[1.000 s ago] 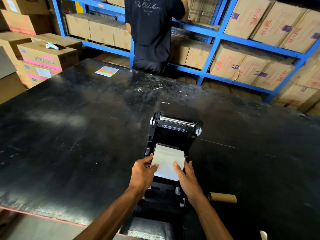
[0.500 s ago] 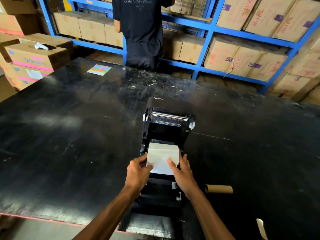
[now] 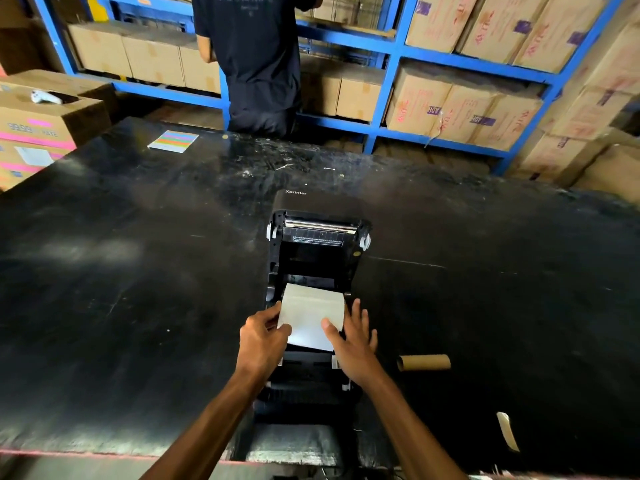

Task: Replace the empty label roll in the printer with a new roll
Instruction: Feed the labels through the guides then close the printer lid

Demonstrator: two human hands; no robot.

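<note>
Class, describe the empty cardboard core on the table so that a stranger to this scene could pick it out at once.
Start at the big black table and find the open black printer near its front edge. Just right of the printer, beyond the right hand, lies the cardboard core on its side. It is a bare brown tube, unlike the white label paper in the printer.

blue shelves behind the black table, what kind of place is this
Most likely a warehouse or packing room: blue metal shelving stacked with brown taped cardboard cartons, and an open black label printer on the scuffed black worktable, where both hands are feeding white label paper.
</note>
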